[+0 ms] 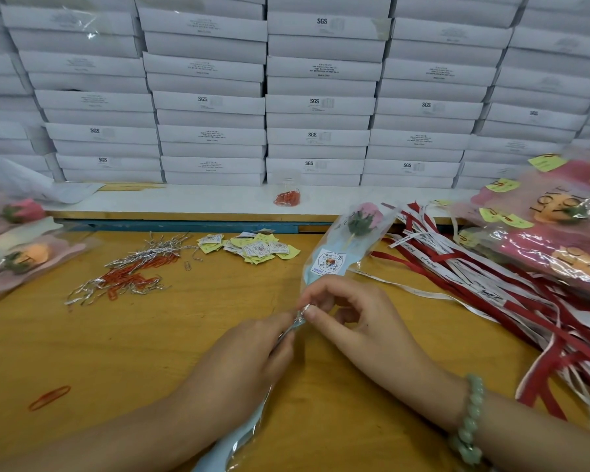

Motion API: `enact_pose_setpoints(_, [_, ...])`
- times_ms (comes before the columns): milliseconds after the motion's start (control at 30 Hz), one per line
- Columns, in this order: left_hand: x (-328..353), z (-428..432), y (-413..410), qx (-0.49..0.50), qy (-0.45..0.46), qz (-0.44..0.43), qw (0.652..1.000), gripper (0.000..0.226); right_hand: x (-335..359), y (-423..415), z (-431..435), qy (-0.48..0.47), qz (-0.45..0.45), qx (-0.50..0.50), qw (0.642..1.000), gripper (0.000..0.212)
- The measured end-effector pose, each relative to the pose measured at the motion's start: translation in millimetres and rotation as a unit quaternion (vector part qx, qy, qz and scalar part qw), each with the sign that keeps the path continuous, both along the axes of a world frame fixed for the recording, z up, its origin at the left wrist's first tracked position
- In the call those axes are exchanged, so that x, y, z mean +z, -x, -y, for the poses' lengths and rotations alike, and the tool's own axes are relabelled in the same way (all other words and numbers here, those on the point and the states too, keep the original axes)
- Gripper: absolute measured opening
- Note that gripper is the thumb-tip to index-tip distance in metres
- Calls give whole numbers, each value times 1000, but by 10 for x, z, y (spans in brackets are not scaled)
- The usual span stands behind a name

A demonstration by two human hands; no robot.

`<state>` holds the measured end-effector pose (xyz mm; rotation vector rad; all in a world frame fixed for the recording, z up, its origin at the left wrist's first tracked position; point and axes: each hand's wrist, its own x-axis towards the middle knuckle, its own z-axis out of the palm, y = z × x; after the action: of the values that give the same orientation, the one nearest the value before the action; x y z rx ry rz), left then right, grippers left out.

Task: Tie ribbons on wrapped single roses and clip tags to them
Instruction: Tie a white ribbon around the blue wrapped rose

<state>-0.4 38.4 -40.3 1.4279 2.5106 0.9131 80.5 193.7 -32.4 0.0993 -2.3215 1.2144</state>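
Left grip [252, 349] is curled round the stem end of the one wrapped rose [341, 253], and right grip [351, 318] is pinching a silver twist tie [303, 311] at its neck. The rose lies flat on the bench [150, 335]. Behind the rose there's a wall of white boxes [321, 103]. Right of it are red and white ribbons [491, 284], way too many to count. Left of it is a heap of tags [252, 248], then one stray orange clip [49, 398].

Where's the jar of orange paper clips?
Head view, centre: the clear jar of orange paper clips stands on the white ledge, in front of the stacked white boxes, beyond and left of the wrapped rose.
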Motion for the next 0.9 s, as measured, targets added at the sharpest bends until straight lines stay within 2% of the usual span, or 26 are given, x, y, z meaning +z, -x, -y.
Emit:
enact_pose_setpoints(233, [-14, 1, 15, -13, -4, -23, 1000, 15, -40, 15, -4, 40, -2, 0, 999, 19])
enact_pose_setpoints(400, [-7, -3, -3, -21, 49, -75, 996, 29, -24, 8, -35, 29, -52, -49, 997, 20])
enact_pose_setpoints(500, [-33, -4, 18, -27, 51, -85, 995, 12, -14, 10, -28, -1, -70, -53, 996, 19])
enact_pose_setpoints(633, [-57, -3, 31, -21, 46, -94, 994, 16, -16, 14, -17, -49, -68, -59, 995, 19])
enact_pose_setpoints(767, [-63, 10, 25, -12, 35, -72, 997, 3, -9, 14, -24, -67, -69, -64, 993, 17])
enact_pose_setpoints(900, [-94, -1, 58, -2, 1, -28, 1000, 27, 8, 2, -16, -89, -75, -51, 992, 18])
